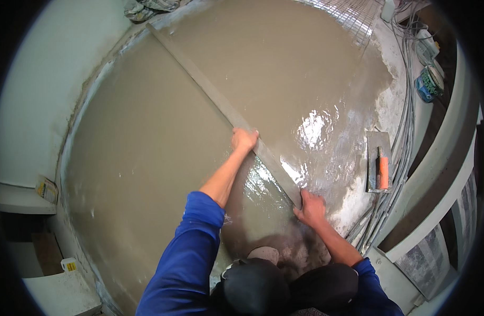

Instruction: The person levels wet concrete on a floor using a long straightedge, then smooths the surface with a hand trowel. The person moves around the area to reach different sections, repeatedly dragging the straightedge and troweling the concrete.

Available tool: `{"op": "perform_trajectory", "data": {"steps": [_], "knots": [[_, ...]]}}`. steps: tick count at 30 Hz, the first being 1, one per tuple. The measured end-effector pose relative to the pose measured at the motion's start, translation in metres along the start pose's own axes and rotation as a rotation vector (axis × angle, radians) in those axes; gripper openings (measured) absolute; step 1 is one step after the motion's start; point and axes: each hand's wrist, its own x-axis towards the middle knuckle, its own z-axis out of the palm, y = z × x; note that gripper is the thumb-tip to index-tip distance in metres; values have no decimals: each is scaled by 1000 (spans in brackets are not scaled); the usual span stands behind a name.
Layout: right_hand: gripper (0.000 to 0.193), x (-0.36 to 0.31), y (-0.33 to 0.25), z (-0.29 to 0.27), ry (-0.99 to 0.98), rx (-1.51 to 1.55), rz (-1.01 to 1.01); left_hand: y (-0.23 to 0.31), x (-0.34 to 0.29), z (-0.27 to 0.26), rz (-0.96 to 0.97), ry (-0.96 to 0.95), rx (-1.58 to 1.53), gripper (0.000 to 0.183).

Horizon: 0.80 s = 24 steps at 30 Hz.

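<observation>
Straightedge slants across the wet, grey-brown floor layer. The left hand's grip is curled over its nearer half; the right hand's grip is closed on its near end. Rightward, an orange-handled trowel lies near bundled grey cables.

Straightedge, near end: partly hidden by right hand | wire mesh: cropped up top | blue sleeves: cut off below | tub print: illegible from here
</observation>
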Motion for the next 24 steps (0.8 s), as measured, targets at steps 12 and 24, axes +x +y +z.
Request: {"op": "perform_trajectory", "data": {"steps": [12, 24], "knots": [[54, -1, 14, -7, 54, 40, 38, 29, -4, 21, 52, 17, 53, 100], [56, -29, 53, -32, 119, -18, 109, 60, -35, 56, 90, -57, 1, 91]]}}
